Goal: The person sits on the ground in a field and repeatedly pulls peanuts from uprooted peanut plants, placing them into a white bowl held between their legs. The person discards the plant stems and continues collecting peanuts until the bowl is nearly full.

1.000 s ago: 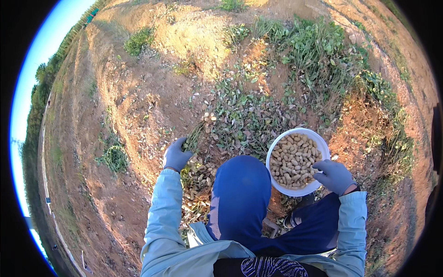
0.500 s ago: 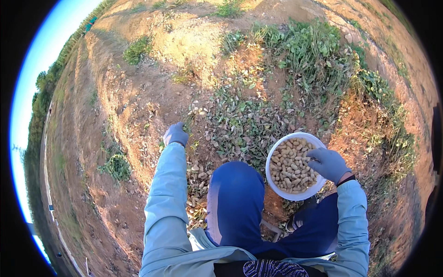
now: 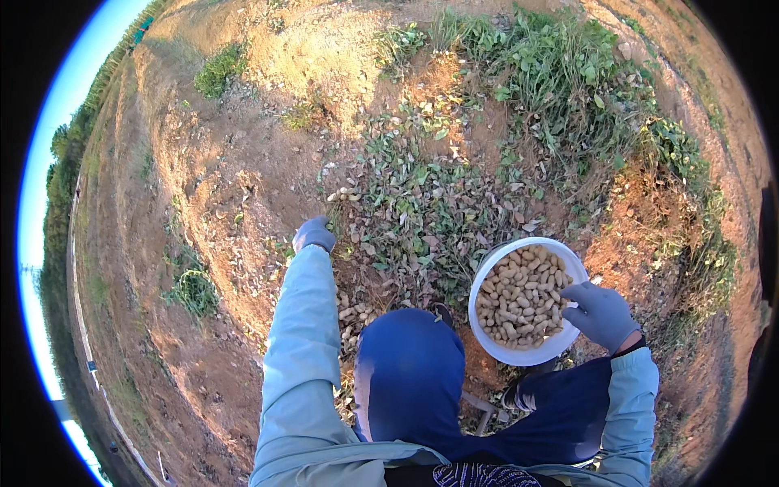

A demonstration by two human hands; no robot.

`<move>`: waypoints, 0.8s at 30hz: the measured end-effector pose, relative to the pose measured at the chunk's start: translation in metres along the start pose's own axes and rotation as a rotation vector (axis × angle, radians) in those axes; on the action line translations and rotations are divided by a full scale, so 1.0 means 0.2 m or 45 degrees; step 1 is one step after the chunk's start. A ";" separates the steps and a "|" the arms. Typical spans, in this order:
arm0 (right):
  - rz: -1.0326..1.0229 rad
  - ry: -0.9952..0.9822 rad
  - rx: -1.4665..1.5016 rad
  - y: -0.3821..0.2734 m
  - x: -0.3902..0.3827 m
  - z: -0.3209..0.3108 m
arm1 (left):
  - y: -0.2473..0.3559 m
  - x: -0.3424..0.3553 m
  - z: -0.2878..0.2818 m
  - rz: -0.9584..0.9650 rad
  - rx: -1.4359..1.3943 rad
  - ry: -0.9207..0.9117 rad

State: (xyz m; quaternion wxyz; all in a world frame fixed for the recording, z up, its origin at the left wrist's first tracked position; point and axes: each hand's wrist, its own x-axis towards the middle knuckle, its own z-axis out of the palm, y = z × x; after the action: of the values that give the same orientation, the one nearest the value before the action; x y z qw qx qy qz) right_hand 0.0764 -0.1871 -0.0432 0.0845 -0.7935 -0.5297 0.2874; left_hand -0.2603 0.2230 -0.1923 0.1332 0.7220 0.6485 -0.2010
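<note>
As I look down through the head camera, I see the left grip (image 3: pixel 314 234) stretched out over the dirt, past the blue knee (image 3: pixel 411 365). Its gray glove hides the fingers, so I can't tell how wide they are or if they hold anything. Just past it lies a little bunch of peanuts (image 3: pixel 344 195) on the ground. The right grip (image 3: pixel 600 315) is over the right rim of the white bucket (image 3: pixel 519 355), with its fingers bent. I can't tell if they are pinching something. Lots of peanuts (image 3: pixel 523 296) sit inside the round rim. To the left, brown dirt (image 3: pixel 268 146) goes on a long way, so that arm has lots of side room. The knee sticks up between the two arms, near the bucket, and gets in the way. Loose peanuts (image 3: pixel 350 318) lie beside it, on its left. Dry and green leaves (image 3: pixel 430 211) cover the ground ahead. Farther up on the right is a big green heap of plants (image 3: pixel 560 81). A shoe (image 3: pixel 519 398) is close below the bucket.
</note>
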 end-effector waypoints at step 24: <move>-0.009 -0.049 -0.015 -0.03 0.01 -0.02 | -0.19 -0.07 0.05 0.021 -0.269 0.279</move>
State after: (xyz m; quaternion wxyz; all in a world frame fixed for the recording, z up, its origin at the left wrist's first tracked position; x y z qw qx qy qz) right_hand 0.0740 -0.1814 -0.0375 0.0707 -0.7863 -0.5358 0.2993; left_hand -0.3004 0.2103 -0.1923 0.1385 0.7268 0.6708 -0.0504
